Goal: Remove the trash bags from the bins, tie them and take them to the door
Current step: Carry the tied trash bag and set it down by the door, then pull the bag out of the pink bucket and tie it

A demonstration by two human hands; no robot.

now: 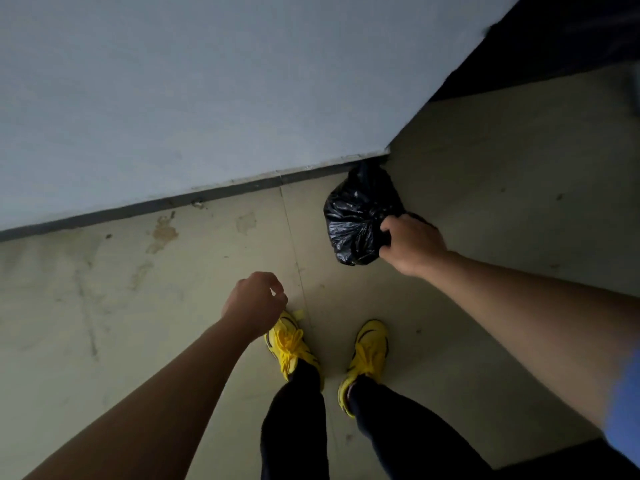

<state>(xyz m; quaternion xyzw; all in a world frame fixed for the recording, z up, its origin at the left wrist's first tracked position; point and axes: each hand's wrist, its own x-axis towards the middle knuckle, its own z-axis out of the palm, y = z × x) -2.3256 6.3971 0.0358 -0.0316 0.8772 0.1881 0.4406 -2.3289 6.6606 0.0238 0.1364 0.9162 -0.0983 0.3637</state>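
Bag [356, 216], tied, sits far right by wall corner [388, 152]; right hand [412, 244] fingers grip its neck, left hand [254, 299] loosely curled, empty. Step: drop-off/carry, prob. Next: let go, fetch others.

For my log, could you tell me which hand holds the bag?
The right hand grips the black trash bag; the left hand holds nothing.
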